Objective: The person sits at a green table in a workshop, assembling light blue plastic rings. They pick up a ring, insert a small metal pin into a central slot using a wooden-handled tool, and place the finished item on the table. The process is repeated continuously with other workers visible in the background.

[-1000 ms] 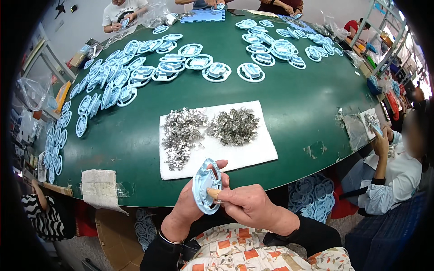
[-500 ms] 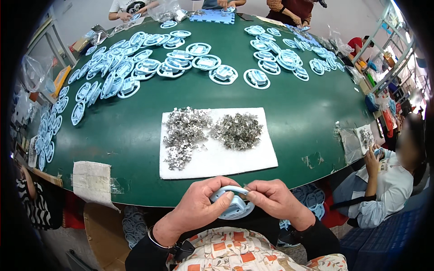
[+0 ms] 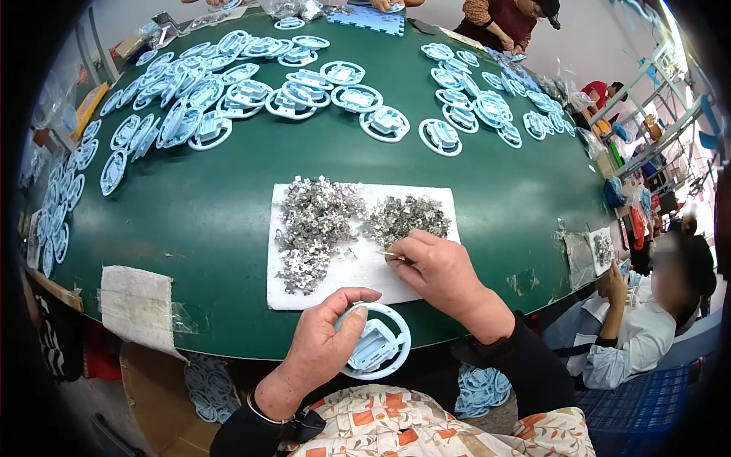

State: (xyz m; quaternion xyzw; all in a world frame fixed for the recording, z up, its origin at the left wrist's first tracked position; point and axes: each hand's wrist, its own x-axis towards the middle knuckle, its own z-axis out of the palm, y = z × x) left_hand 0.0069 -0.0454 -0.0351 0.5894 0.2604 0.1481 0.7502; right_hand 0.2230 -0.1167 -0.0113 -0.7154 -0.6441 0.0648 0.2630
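Note:
My left hand [image 3: 324,343] grips a light-blue plastic toy steering wheel [image 3: 375,344] by its rim, just off the table's near edge. The wheel's hollow, boxy middle faces up. Over the white foam board [image 3: 365,278], my right hand [image 3: 445,278] is closed, thumb and fingers pinching a small thin metal piece [image 3: 390,256] whose exact kind is unclear. Two heaps of small metal clips lie on the board: a bright silver heap [image 3: 312,228] on the left and a darker heap [image 3: 407,219] on the right, close to my right fingertips.
Many light-blue wheels [image 3: 202,91] spread over the far and left parts of the green table [image 3: 205,221]. A whitish cloth pad [image 3: 137,301] hangs over the near left edge. More wheels [image 3: 483,390] sit below the table. A co-worker [image 3: 647,305] sits at the right; others work across.
My right hand has left the wheel and moved forward over the foam board by the darker heap. My left hand keeps the wheel, which now lies flatter, its inside showing. The view has shifted slightly.

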